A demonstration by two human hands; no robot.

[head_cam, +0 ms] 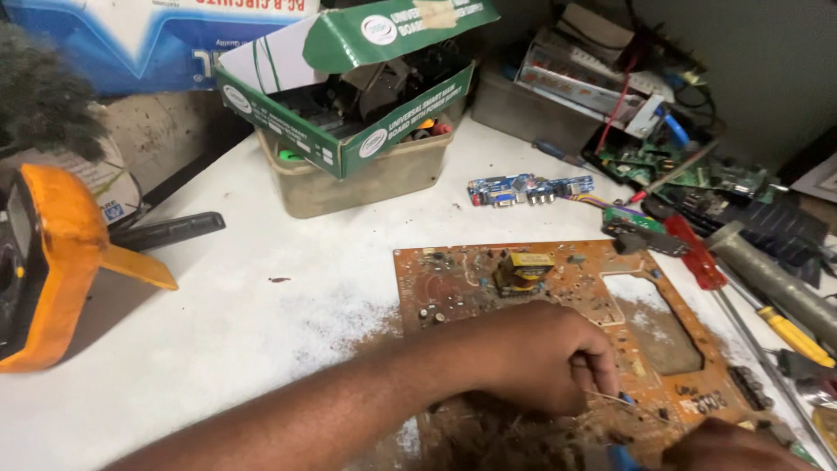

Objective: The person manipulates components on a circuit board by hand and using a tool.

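An orange-brown circuit board (pixel 453 283) with a yellow transformer (pixel 523 269) and a rectangular cut-out lies flat on the white table (pixel 244 323). My left hand (pixel 540 358) reaches across from the lower left and rests on the board's near part. Its fingers pinch a thin wire (pixel 606 399) beside a small blue part. My right hand (pixel 728 445) shows only at the bottom edge, over the board's near right corner. A blue object (pixel 621 458) lies just left of it, and I cannot tell whether the hand holds it. Brown dust lies around the board.
An orange multimeter (pixel 44 262) and a black probe handle (pixel 166 231) sit at the left. A green-and-white cardboard box (pixel 349 148) of parts stands in a beige tub at the back. Right: a small blue board (pixel 523 187), a red-handled screwdriver (pixel 693 253), a yellow-handled one (pixel 789 336), a grey tube (pixel 767 279).
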